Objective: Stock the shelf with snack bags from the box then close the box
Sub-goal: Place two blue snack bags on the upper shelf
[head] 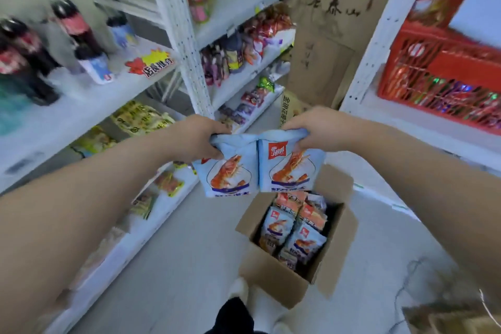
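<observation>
Pinching snack bags' tops, left hand and right hand reach forward.

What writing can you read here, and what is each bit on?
"老泰山": handwritten on the cardboard sheet.
Shelf tag: blurred, perhaps "店长推荐".
Left bag and right bag: logo and lettering too blurred.
Bottles: labels too blurred.

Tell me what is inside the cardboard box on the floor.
The open cardboard box holds light blue snack bags with a shrimp picture and orange snack bags at its far end. What lies under this top layer, and the box bottom, is covered.
</observation>
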